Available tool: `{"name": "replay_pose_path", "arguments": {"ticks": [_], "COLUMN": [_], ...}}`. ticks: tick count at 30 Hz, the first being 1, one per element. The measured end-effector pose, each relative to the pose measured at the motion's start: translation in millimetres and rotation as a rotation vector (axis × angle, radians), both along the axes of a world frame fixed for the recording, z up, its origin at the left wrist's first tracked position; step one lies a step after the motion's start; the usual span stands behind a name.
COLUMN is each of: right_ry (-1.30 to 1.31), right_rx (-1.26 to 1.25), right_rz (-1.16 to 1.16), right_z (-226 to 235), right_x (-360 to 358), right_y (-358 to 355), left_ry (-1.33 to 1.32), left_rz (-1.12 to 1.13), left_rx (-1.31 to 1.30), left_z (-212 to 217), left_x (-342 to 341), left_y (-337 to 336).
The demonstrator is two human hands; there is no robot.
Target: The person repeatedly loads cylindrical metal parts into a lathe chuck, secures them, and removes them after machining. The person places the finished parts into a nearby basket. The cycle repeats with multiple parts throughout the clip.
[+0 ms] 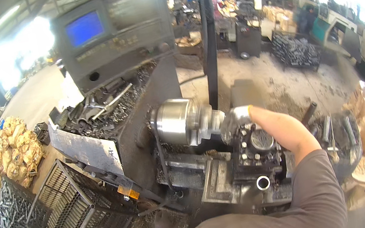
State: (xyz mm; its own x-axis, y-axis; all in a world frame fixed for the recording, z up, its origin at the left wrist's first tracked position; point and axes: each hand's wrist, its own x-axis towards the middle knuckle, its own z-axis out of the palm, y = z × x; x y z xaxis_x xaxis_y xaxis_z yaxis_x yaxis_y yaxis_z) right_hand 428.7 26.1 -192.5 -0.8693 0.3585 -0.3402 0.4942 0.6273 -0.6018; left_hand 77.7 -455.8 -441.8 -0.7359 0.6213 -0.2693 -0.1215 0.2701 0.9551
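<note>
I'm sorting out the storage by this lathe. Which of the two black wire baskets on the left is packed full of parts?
The far-left basket, at the picture's edge, is packed with dark tubes. The nearer basket, tilted beside the lathe, looks mostly empty.

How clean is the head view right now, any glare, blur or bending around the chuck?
Head view: daylight blows out the top edge and upper left; the right hand at the chuck is smeared by motion; the black post and crate edges bow from the fisheye; the left hand sits in shadow.
</note>
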Motion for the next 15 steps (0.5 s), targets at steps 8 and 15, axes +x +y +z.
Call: {"name": "replay_pose_path", "arguments": {"ticks": [8, 15], "right_ry": [0.982, -0.098], "right_rx": [0.729, 0.717], "right_rz": [-1.160, -0.989], "right_z": [158.1, 126.9], "right_x": [105.1, 174.1], "right_y": [-43.9, -18.8], "left_ry": [0.108, 0.235], "left_rz": [-0.081, -0.463], "left_rx": [-0.132, -0.157], "left_z": [-46.0, -65.9], "left_x": [-35.5, -32.8], "left_y": [-19.1, -8.3]}}
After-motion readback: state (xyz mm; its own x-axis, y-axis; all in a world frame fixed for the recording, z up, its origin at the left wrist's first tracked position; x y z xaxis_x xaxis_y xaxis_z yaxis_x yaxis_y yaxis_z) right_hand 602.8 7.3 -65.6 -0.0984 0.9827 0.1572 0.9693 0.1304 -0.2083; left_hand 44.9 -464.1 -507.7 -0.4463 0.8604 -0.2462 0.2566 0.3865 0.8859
